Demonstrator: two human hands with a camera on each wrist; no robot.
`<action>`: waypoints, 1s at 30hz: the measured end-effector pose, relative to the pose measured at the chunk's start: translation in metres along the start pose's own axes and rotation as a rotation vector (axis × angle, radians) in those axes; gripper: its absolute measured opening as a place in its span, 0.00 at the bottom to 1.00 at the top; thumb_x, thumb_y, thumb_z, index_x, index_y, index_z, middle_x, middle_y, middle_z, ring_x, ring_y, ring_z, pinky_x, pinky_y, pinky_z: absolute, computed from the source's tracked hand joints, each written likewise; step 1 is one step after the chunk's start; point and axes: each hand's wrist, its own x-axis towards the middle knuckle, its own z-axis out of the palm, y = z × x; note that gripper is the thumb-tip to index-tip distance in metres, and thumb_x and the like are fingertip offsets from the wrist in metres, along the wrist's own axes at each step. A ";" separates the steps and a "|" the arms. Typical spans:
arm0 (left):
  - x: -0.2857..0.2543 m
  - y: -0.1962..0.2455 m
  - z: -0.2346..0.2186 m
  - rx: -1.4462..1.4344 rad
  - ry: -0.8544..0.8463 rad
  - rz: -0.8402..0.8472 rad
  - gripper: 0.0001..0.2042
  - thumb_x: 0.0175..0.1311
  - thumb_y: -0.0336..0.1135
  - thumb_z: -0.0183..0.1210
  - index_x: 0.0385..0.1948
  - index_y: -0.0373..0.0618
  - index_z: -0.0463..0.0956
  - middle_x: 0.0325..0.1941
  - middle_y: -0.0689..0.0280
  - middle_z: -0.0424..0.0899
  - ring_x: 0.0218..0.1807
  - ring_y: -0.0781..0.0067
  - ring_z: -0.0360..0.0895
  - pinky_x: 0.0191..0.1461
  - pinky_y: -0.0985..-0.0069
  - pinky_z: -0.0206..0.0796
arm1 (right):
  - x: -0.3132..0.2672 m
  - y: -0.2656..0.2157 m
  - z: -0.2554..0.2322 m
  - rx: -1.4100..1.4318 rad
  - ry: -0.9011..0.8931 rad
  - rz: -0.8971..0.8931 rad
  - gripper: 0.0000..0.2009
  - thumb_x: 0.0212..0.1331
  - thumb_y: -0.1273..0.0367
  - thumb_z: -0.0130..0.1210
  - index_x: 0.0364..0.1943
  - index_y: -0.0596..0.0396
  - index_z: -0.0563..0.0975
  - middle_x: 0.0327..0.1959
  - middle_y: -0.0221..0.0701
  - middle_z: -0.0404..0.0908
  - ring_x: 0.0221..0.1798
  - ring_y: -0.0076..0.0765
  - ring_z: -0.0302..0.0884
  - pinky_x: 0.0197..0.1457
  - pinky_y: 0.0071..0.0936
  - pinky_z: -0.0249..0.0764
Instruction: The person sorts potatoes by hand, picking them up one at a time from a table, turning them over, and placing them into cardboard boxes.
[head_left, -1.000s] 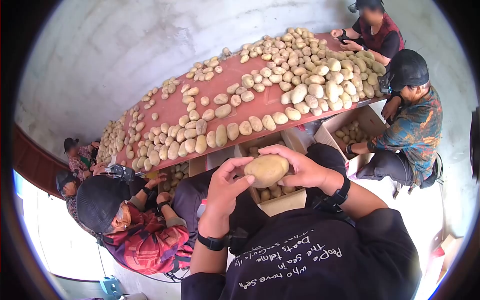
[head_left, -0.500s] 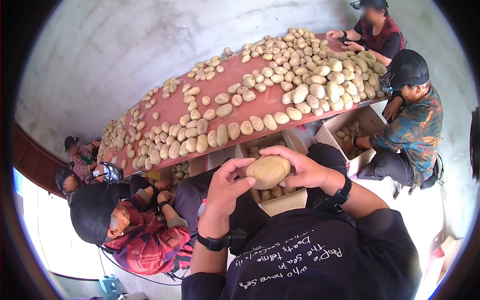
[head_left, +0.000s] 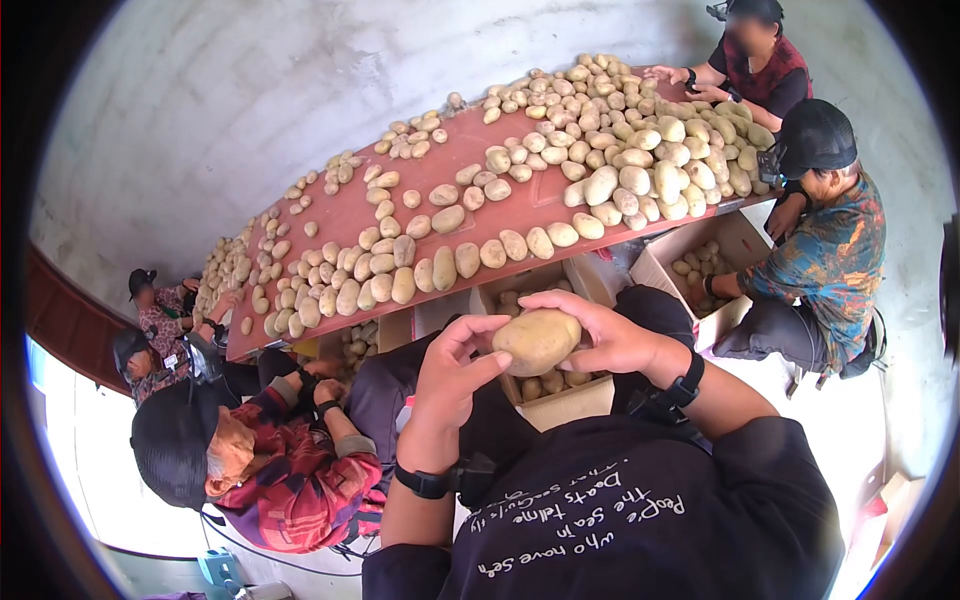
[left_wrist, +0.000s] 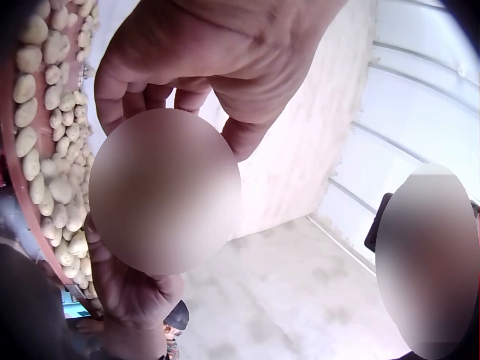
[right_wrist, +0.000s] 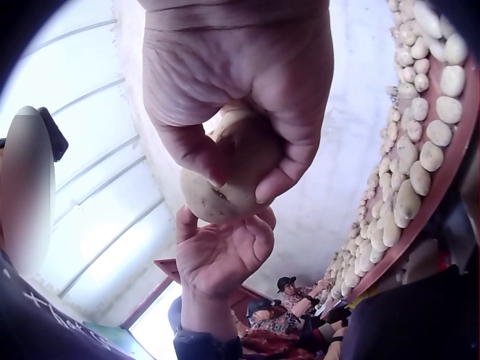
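A large pale potato [head_left: 537,340] is held up in front of my chest, between both hands. My right hand [head_left: 592,335] grips it from above and from the right, fingers curled over its top. My left hand [head_left: 482,345] pinches its left end between thumb and forefinger. In the right wrist view the right hand [right_wrist: 240,112] wraps the potato [right_wrist: 221,187], and the left hand [right_wrist: 221,255] touches it from below with the thumb. In the left wrist view the potato is blurred out, under the left hand [left_wrist: 217,67].
A long red-brown table [head_left: 450,165] ahead carries many potatoes. Below its edge stand cardboard boxes [head_left: 570,405] [head_left: 745,245] holding potatoes. A person in a red patterned shirt [head_left: 290,480] sits at my left, another in a patterned shirt [head_left: 825,260] at my right, others farther off.
The potato and both my hands have barely moved. The person at my left has leaned the head down and to the left.
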 end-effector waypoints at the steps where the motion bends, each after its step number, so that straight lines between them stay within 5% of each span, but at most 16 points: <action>1: 0.000 0.001 0.000 -0.002 -0.003 0.005 0.20 0.50 0.23 0.63 0.49 0.38 0.75 0.42 0.68 0.77 0.47 0.79 0.73 0.52 0.78 0.66 | 0.000 -0.001 0.000 0.002 -0.002 0.001 0.39 0.44 0.78 0.56 0.67 0.51 0.58 0.61 0.35 0.62 0.66 0.33 0.60 0.67 0.30 0.59; 17: -0.001 0.006 0.001 0.016 0.004 -0.004 0.20 0.50 0.23 0.64 0.49 0.38 0.74 0.41 0.69 0.76 0.46 0.80 0.72 0.52 0.78 0.66 | 0.003 -0.004 0.002 0.009 -0.008 0.001 0.38 0.46 0.79 0.56 0.67 0.51 0.58 0.61 0.34 0.62 0.65 0.31 0.61 0.66 0.29 0.61; 26: 0.002 -0.002 -0.001 0.058 0.013 0.047 0.20 0.49 0.23 0.63 0.47 0.39 0.75 0.41 0.70 0.74 0.45 0.81 0.71 0.49 0.79 0.67 | 0.005 -0.003 -0.004 -0.203 0.000 -0.074 0.38 0.44 0.78 0.56 0.67 0.51 0.59 0.59 0.39 0.63 0.65 0.40 0.62 0.67 0.33 0.59; 30: 0.003 -0.001 0.003 0.020 0.025 0.015 0.20 0.50 0.23 0.63 0.48 0.39 0.75 0.41 0.70 0.74 0.45 0.81 0.71 0.50 0.79 0.66 | 0.005 0.001 -0.005 -0.081 -0.003 -0.031 0.39 0.44 0.78 0.56 0.67 0.51 0.58 0.60 0.36 0.64 0.62 0.34 0.64 0.64 0.31 0.63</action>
